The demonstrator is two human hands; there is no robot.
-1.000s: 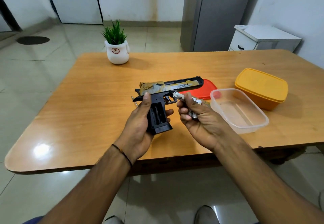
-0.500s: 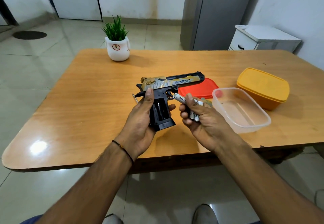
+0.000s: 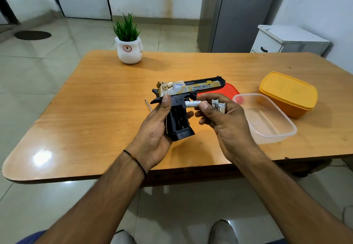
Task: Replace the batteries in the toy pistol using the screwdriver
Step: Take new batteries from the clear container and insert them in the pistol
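A: Surface, room?
B: Glossy wooden table (image 3: 91, 98), tiled floor, potted plant (image 3: 129, 41) at far edge.
A: Grips?
B: Left hand (image 3: 155, 129) wrapped round toy pistol (image 3: 183, 98) above table; right hand (image 3: 225, 123) pinching batteries (image 3: 206, 104). Thin rod (image 3: 148, 104) behind, probably screwdriver.

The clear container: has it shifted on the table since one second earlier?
No. The clear container sits in the same spot beside the yellow box, with the red lid at its far left corner; only the camera moved.
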